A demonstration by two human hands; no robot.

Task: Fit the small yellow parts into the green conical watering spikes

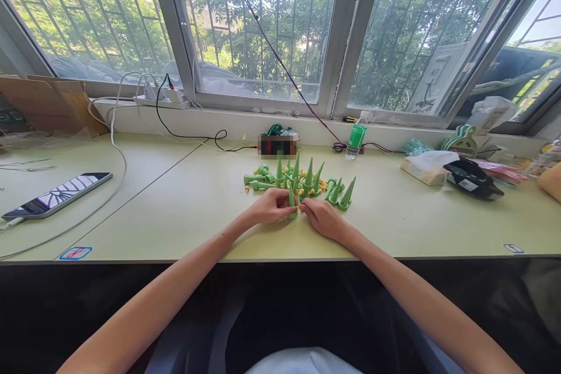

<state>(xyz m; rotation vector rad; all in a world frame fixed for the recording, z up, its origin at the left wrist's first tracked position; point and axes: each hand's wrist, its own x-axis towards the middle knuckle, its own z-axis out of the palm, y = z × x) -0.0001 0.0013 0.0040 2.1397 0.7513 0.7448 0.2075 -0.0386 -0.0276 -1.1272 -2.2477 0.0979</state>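
My left hand [270, 207] and my right hand [322, 217] meet at the middle of the pale green table [175, 204]. The left hand's fingers are curled around a green plastic cone [291, 198] that stands point up between the hands. The right hand's fingertips pinch a small yellow piece [300, 207] at the cone's side. Just behind the hands lies a pile of green cones [307, 178], several upright and some lying flat, mixed with small yellow parts [323, 186].
A phone [56, 194] on a white cable lies at the left. A green-labelled bottle [356, 135] stands by the window ledge. A tissue pack [427, 166] and a black pouch [471, 178] sit at the right. Cables and a power strip [164, 99] run along the sill.
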